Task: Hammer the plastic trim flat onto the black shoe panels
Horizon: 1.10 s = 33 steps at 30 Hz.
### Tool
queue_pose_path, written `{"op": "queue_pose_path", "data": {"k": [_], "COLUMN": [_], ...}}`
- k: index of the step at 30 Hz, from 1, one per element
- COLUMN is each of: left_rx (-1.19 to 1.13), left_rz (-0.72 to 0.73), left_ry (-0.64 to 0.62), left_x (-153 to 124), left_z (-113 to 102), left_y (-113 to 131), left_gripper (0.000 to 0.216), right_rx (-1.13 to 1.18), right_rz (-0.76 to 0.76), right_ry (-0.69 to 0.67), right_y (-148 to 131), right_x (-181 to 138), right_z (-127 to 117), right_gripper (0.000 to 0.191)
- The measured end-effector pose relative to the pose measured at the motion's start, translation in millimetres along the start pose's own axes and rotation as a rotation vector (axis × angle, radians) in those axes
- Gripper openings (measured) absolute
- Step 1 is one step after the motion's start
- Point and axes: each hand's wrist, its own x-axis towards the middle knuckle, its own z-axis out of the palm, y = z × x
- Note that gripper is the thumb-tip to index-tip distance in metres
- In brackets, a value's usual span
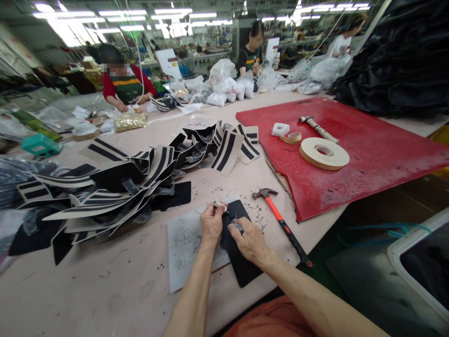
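My left hand [211, 222] is closed, its thumb and fingers pinching a small white piece [220, 205] whose kind I cannot tell. Beside it, my right hand [250, 239] curls over a black flat panel [242, 269]; its fingers are closed around something grey [238, 227], mostly hidden. The panel lies partly over a worn pale board [182, 248] strewn with dark bits. To the right of my hands rests a claw hammer [280, 222] with an orange and black handle, its head pointing away from me.
A heap of black and cream striped panels [115, 187] covers the table's left. On the right, a red sheet [379, 154] carries a tape roll [324, 153] and a second hammer [321, 130]. Co-workers [126, 84] sit opposite, near plastic bags [228, 84]. A bin [403, 267] stands lower right.
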Motion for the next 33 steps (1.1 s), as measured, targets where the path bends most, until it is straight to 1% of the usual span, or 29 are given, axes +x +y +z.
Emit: {"op": "queue_pose_path", "data": {"k": [4, 10, 15, 17, 19, 20, 21, 22, 24, 25, 27, 28, 29, 30, 32, 33], "left_rx": [0.073, 0.199, 0.266, 0.304, 0.354, 0.379, 0.4, 0.418, 0.444, 0.453, 0.461, 0.459, 0.454, 0.447, 0.441, 0.441], "left_rz": [0.024, 0.041, 0.09, 0.128, 0.178, 0.209, 0.245, 0.285, 0.361, 0.391, 0.419, 0.418, 0.411, 0.403, 0.39, 0.389], "left_ry": [-0.023, -0.019, -0.001, 0.001, 0.007, 0.012, 0.016, 0.018, 0.005, -0.007, -0.025, -0.033, -0.037, -0.041, -0.052, -0.059], "left_x": [-4.8, -6.1, -5.9, -6.6, -8.3, -9.6, -11.1, -12.6, -15.2, -16.0, -16.4, -16.0, -15.4, -14.7, -13.5, -13.2], "left_z": [2.2, 6.1, 7.8, 8.1, 8.7, 9.1, 9.7, 10.3, 11.6, 12.2, 13.0, 13.2, 13.3, 13.2, 12.9, 12.7], "left_y": [-6.9, -3.4, -3.9, -4.5, -5.3, -5.8, -6.4, -7.0, -8.2, -8.7, -9.4, -9.6, -9.8, -9.8, -9.6, -9.4], "left_gripper": [0.024, 0.023, 0.02, 0.019, 0.018, 0.018, 0.018, 0.018, 0.017, 0.017, 0.016, 0.016, 0.016, 0.015, 0.015, 0.015], "right_rx": [-0.023, -0.038, -0.015, 0.0, 0.028, 0.035, 0.023, -0.019, -0.196, -0.311, -0.482, -0.486, -0.402, -0.247, 0.126, 0.272], "right_rz": [-0.035, -0.051, -0.048, -0.053, -0.084, -0.101, -0.111, -0.107, -0.041, 0.017, 0.16, 0.238, 0.33, 0.427, 0.586, 0.636], "right_ry": [-0.008, 0.002, -0.051, -0.103, -0.174, -0.189, -0.174, -0.13, -0.021, 0.004, -0.032, -0.068, -0.11, -0.158, -0.267, -0.324], "right_y": [2.8, 7.3, 7.6, 5.5, 5.2, 7.0, 10.8, 17.0, 35.7, 47.2, 70.3, 79.9, 86.9, 91.0, 89.4, 84.1], "right_x": [1.3, 1.1, 1.4, 1.9, 2.9, 3.4, 3.8, 3.9, 3.3, 2.6, 1.0, 0.7, 1.1, 2.3, 7.2, 10.5], "right_z": [-1.7, -0.1, -1.5, -8.6, -22.4, -31.5, -41.6, -52.1, -72.2, -80.7, -93.6, -98.3, -102.0, -105.4, -112.1, -116.0], "right_gripper": [0.04, 0.041, 0.043, 0.044, 0.042, 0.039, 0.036, 0.034, 0.03, 0.029, 0.028, 0.026, 0.022, 0.017, 0.01, 0.01]}}
